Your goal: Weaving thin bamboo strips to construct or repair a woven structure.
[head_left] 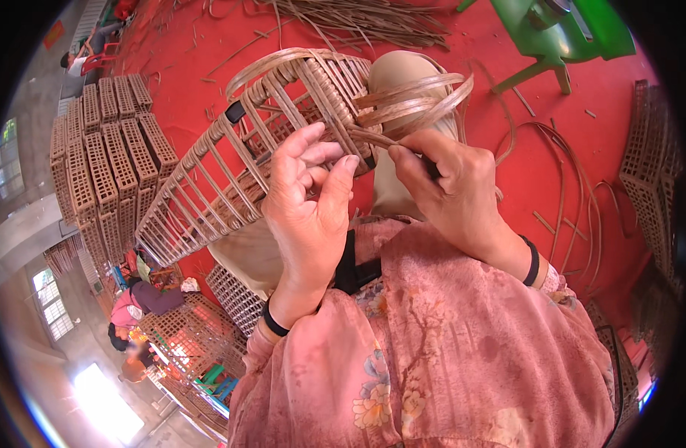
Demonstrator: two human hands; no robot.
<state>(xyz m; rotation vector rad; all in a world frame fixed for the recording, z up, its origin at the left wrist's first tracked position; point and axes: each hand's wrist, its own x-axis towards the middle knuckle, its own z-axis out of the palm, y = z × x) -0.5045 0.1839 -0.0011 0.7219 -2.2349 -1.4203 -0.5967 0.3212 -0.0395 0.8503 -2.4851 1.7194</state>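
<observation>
A tapered, open-slatted rattan basket (329, 86) lies tilted across my lap, its wide wrapped end by my knee. My right hand (455, 187) pinches a flat rattan strip (370, 136) that runs to the basket's wrapped rim. More of the cane curves in loops (425, 84) over my knee. Beside the rim my left hand (307, 198) has its fingers half curled and the thumb apart, with nothing visible between them. A small black piece (235, 113) sits on the basket's upper edge.
Stacked woven panels (111, 153) stand at left, others (653, 172) at right. Loose cane strips (365, 21) lie on the red floor, with curled lengths (582, 194) on the right. A green plastic stool (559, 37) is far right. Other people (145, 299) work at lower left.
</observation>
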